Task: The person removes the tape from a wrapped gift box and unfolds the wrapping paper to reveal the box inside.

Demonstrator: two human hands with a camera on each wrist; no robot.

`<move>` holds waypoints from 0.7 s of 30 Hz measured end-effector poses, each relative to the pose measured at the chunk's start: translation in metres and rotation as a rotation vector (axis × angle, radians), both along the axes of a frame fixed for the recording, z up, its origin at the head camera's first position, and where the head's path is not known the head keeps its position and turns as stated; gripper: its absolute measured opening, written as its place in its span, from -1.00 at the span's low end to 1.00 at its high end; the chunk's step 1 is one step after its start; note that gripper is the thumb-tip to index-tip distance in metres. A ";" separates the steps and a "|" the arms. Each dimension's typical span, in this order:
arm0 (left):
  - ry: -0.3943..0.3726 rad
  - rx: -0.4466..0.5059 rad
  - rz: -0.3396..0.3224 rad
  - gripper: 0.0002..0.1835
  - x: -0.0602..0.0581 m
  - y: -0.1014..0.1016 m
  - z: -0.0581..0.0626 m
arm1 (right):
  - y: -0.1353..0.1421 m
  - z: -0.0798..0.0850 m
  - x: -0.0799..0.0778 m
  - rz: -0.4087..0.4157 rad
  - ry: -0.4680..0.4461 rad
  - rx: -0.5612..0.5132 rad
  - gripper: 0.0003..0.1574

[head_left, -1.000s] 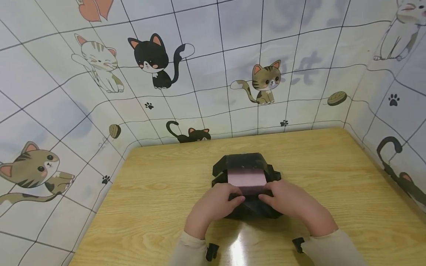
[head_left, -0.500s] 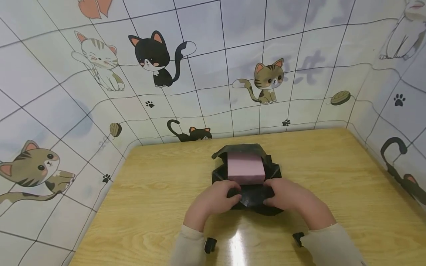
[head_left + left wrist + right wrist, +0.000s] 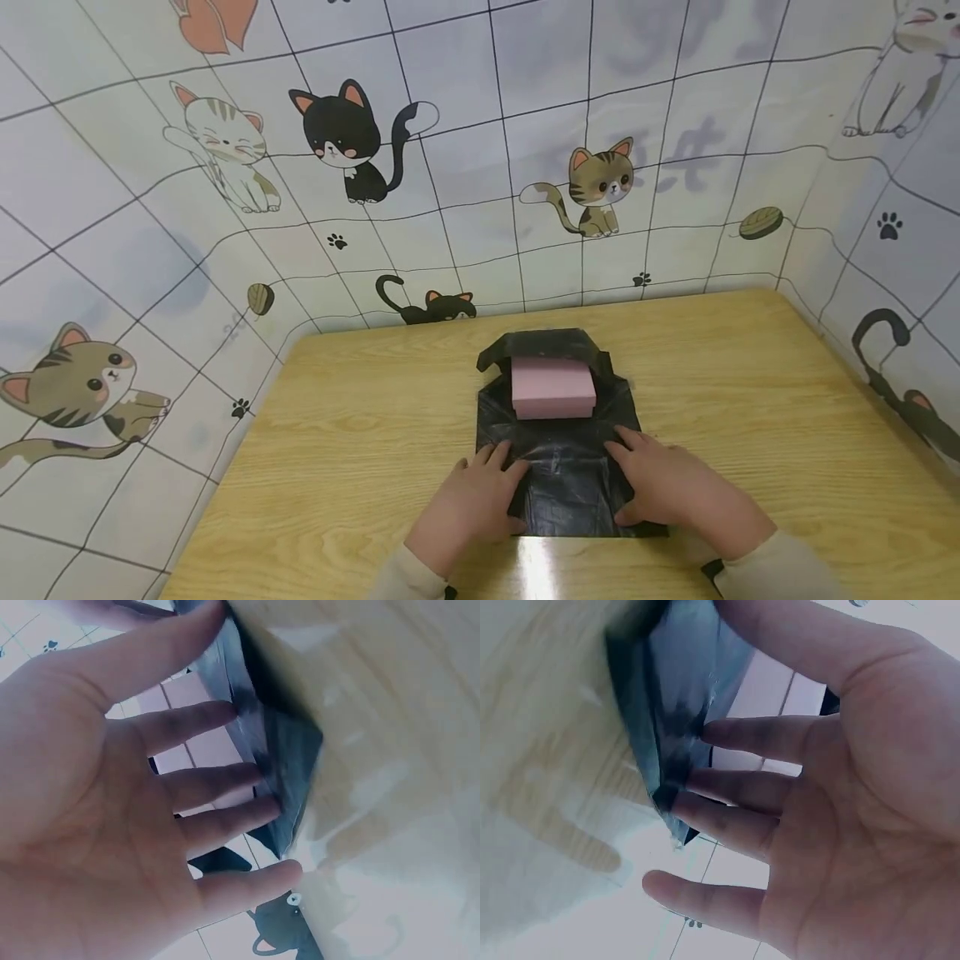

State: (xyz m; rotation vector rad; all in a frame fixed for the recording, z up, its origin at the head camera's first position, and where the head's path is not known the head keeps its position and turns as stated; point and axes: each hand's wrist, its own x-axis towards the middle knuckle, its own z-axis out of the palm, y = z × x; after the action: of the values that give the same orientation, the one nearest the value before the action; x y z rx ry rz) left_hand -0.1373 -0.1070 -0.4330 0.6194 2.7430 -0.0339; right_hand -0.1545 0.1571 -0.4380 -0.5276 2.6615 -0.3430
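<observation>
A pink box (image 3: 553,390) sits on a creased sheet of black wrapping paper or plastic (image 3: 566,492), whose near part lies spread flat on the table. Behind the box, the far flap of the sheet stands up and curls over its back edge. My left hand (image 3: 472,504) rests with spread fingers on the sheet's left side. On the right side my right hand (image 3: 667,483) touches the sheet, its fingers also spread. Both wrist views show the left palm (image 3: 82,802) and right palm (image 3: 870,802) with fairly straight fingertips against the black sheet.
The box and sheet lie on a light wood-grain table (image 3: 360,417). Behind and at both sides rises a white gridded wall covering (image 3: 465,158) printed with cartoon cats.
The near flap, earlier bunched up in front of the box under both hands, now lies unfolded toward me. Both hands have moved nearer and their fingers have spread.
</observation>
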 end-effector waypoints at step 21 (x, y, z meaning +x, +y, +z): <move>-0.093 0.699 0.188 -0.43 -0.140 -0.006 0.021 | -0.012 0.040 -0.081 -0.086 0.107 -0.335 -0.30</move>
State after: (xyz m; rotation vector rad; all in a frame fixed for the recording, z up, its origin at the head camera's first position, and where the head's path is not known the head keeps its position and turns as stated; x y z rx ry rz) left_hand -0.2777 -0.1130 -0.4116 0.4983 2.6699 0.9991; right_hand -0.2355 0.1450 -0.3984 -0.5444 2.7484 -0.8177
